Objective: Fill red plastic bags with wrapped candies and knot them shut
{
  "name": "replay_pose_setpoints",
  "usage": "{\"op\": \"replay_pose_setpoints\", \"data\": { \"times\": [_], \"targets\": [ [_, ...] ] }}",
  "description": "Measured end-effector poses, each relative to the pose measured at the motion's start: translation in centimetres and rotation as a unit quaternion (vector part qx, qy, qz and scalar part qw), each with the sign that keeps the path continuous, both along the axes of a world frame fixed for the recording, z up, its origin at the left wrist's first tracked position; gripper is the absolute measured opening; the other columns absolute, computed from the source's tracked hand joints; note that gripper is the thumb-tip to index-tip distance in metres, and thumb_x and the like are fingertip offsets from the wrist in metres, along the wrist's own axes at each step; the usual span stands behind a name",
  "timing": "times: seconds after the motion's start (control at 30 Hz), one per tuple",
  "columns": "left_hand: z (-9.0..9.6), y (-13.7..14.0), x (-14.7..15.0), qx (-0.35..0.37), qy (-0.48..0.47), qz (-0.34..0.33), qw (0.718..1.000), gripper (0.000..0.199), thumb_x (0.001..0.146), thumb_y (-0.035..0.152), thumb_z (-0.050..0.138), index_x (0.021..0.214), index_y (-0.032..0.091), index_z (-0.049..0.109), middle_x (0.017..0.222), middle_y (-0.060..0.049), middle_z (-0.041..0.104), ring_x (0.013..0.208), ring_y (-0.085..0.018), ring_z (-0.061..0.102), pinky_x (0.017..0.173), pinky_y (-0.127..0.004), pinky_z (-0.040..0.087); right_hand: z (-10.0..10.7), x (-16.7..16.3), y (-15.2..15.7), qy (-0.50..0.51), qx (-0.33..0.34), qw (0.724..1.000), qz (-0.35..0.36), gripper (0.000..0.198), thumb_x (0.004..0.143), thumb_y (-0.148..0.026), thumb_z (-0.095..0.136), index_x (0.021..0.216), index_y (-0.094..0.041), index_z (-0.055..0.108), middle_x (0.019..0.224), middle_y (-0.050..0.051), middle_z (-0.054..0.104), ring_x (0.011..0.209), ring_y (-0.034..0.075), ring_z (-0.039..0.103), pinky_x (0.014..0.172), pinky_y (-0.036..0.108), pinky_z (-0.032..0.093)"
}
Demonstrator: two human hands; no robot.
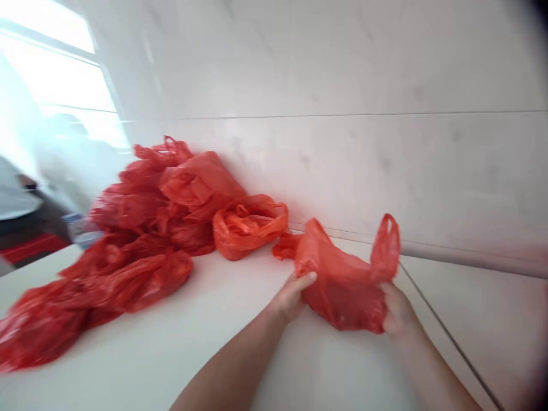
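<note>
In the head view, a white, flat tabletop [240, 302] meets a pale, marble-patterned tiled wall [385, 165] along its back edge. Near that edge, right of the tabletop's middle, is a red, translucent, thin plastic bag [342, 291] with bulging sides and one looped handle standing up at its right. The left hand [293, 297] grips the bag's left side, thumb laid over the plastic, the other fingers mostly hidden. The right hand [398, 311] is closed around the bag's right side, its fingers partly behind the plastic; how tightly they are bent I cannot tell.

Just left of this bag, by the back edge, sits a rounded orange-red plastic bag [250, 225] with a gathered opening. It touches a heap of crumpled red plastic bags [162, 200] that reaches toward the back left corner and spreads forward along the left part of the tabletop. Beyond the left edge, a blurred person in a pale top [15, 197] is partly visible.
</note>
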State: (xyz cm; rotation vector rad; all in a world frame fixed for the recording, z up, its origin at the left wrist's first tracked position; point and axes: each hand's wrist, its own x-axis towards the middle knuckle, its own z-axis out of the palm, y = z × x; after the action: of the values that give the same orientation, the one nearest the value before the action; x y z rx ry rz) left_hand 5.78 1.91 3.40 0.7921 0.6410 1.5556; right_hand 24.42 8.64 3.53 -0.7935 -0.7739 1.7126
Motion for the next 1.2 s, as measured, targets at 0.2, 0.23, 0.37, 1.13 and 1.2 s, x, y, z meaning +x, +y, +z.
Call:
{"op": "replay_pose_setpoints", "data": {
  "times": [0.2,0.23,0.37,1.13,1.2],
  "targets": [
    [0.0,-0.1,-0.5,0.028,-0.003,-0.101,0.995,0.057,0.056,0.034,0.085,0.106,0.014,0.068,0.111,-0.017,0.068,0.11,-0.034,0.059,0.098,-0.043,0.041,-0.3,-2.1,-1.2,0.038,0.046,0.993,0.1,0.052,0.059,-0.048,0.079,0.103,-0.024,0.068,0.101,0.009,0.07,0.088,0.028,0.067,0.066,0.038,0.058],
    [-0.1,0.1,-0.5,0.015,-0.015,-0.077,0.997,0.055,0.056,0.032,0.085,0.104,0.013,0.068,0.109,-0.016,0.068,0.107,-0.034,0.061,0.097,-0.043,0.042,0.0,-2.4,-1.5,0.016,0.065,0.989,0.129,0.056,0.057,-0.048,0.081,0.106,-0.024,0.067,0.102,0.009,0.07,0.089,0.029,0.067,0.069,0.039,0.058],
    [-0.7,0.9,-1.1,-0.005,-0.062,-0.002,0.998,0.04,0.064,0.029,0.08,0.1,0.015,0.067,0.104,-0.011,0.07,0.099,-0.027,0.064,0.093,-0.038,0.044,1.2,-3.5,-1.9,-0.118,0.075,0.984,0.112,0.047,0.055,-0.028,0.086,0.098,-0.019,0.069,0.091,0.008,0.072,0.081,0.026,0.068,0.073,0.038,0.057],
    [-1.4,1.6,-3.3,-0.083,-0.119,-0.006,0.989,0.04,0.066,0.032,0.074,0.102,0.016,0.064,0.101,-0.01,0.07,0.095,-0.028,0.066,0.088,-0.04,0.049,0.7,-3.7,-0.6,0.052,0.009,0.992,0.118,0.025,0.069,-0.031,0.074,0.091,-0.021,0.068,0.1,0.004,0.07,0.09,0.022,0.065,0.076,0.036,0.053],
    [-1.7,1.7,-3.6,-0.09,-0.117,0.008,0.989,0.033,0.064,0.022,0.074,0.094,0.015,0.064,0.089,-0.007,0.071,0.084,-0.024,0.068,0.084,-0.037,0.051,0.7,-2.9,-0.2,0.088,0.017,0.993,0.083,0.021,0.067,-0.027,0.074,0.086,-0.023,0.068,0.098,0.001,0.07,0.092,0.021,0.065,0.079,0.034,0.053]
  ]
}}
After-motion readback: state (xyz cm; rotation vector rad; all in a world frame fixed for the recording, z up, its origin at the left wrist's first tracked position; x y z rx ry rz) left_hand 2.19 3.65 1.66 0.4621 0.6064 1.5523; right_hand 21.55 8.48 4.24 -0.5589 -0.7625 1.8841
